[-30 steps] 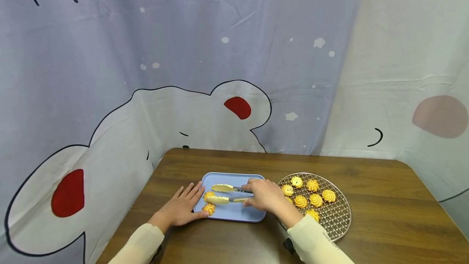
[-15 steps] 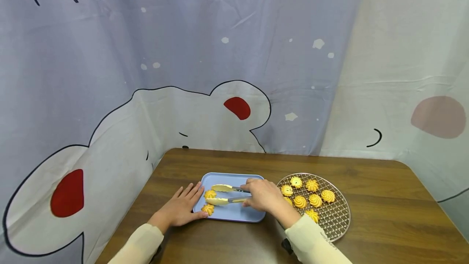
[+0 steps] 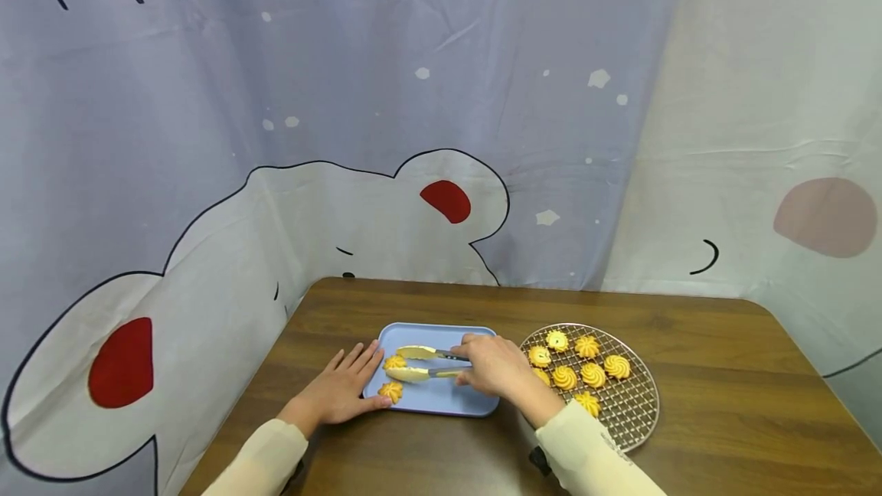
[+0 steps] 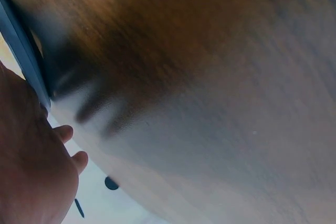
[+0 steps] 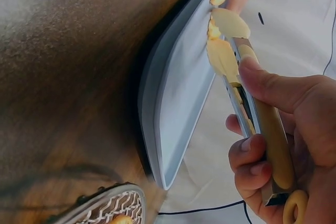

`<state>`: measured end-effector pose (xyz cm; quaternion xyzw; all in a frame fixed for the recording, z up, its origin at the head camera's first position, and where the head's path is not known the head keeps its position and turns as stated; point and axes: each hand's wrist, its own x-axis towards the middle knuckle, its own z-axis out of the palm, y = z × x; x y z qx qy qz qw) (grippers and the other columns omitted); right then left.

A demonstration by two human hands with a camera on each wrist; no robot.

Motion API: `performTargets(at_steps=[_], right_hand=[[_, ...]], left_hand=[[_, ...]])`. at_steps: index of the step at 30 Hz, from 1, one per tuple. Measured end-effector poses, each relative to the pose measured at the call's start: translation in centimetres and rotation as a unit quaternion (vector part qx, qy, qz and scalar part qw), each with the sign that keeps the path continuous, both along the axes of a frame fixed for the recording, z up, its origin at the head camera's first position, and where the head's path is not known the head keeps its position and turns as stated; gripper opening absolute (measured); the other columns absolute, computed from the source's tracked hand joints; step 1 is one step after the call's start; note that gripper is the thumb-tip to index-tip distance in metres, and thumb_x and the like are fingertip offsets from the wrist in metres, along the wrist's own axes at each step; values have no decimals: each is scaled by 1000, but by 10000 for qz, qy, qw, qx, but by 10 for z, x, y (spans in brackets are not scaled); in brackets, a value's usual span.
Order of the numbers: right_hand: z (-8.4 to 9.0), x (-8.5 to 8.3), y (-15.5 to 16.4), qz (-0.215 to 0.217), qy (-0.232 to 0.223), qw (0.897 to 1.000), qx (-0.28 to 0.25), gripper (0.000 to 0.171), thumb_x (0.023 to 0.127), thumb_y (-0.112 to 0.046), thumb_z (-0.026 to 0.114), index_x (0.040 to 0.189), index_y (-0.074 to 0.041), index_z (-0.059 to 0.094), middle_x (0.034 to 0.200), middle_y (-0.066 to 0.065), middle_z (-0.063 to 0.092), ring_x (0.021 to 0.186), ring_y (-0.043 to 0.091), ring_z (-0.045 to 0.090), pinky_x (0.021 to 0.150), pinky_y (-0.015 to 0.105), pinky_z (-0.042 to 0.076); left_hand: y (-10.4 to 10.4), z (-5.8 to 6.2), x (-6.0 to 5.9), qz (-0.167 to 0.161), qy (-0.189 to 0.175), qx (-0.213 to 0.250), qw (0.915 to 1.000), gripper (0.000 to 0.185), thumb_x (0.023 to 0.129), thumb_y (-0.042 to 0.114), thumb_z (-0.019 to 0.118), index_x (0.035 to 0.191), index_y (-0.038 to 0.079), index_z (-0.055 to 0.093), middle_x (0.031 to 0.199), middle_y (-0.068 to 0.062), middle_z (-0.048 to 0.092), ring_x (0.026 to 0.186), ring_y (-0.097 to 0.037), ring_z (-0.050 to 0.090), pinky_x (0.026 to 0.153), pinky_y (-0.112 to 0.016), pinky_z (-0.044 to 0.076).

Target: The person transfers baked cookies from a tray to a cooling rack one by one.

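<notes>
In the head view, my right hand (image 3: pixel 498 366) grips tongs (image 3: pixel 429 375) with cream tips over the left half of a blue tray (image 3: pixel 455 404). The tips stand apart, at a yellow swirled cookie (image 3: pixel 395 362); the lower tip covers part of it. A second cookie (image 3: pixel 391 391) lies in the tray's near left corner, beside my left thumb. Fingers spread and straight, my left hand (image 3: pixel 339 391) rests along the tray's left edge. In the right wrist view, thumb and curled fingers wrap the tongs' handles (image 5: pixel 275 150). The left wrist view shows part of my left hand (image 4: pixel 31 156) against the tray's side.
A round wire rack (image 3: pixel 630 412) bearing several yellow cookies stands right of the tray, partly under my right forearm. Brown wooden table (image 3: pixel 717 373) extends around both. A printed curtain (image 3: pixel 551 136) hangs behind the table's back edge.
The cookie at the tongs has shifted slightly toward the back, and its gap to the near cookie is wider. The tongs moved only a little. My left hand stays put.
</notes>
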<state>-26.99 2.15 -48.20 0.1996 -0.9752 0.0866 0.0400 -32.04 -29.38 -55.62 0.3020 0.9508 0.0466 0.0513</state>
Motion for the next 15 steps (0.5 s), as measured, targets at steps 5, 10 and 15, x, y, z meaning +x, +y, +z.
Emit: performTargets(at_steps=[5, 10, 15], right_hand=[[2, 4, 5, 9, 99, 9999, -79, 51, 81, -41, 84, 128, -26, 73, 104, -11, 67, 73, 17, 62, 54, 32, 46], [4, 9, 11, 15, 127, 9997, -195, 53, 81, -41, 83, 130, -23, 72, 102, -9, 66, 62, 12, 51, 51, 29, 42], [8, 18, 19, -49, 98, 9994, -319, 53, 82, -39, 83, 131, -21, 71, 101, -6, 66, 57, 12, 46, 48, 28, 37]], left_hand=[[1, 1, 0, 18, -31, 23, 10000, 99, 92, 80, 39, 163, 12, 22, 170, -5, 16, 155, -35, 17, 122, -60, 14], [3, 5, 2, 32, -138, 12, 9999, 98, 93, 77, 41, 162, 11, 22, 170, -7, 16, 155, -37, 16, 122, -61, 13], [2, 7, 3, 41, -148, 31, 9999, 97, 94, 75, 43, 162, 10, 22, 170, -7, 15, 155, -37, 16, 122, -61, 13]])
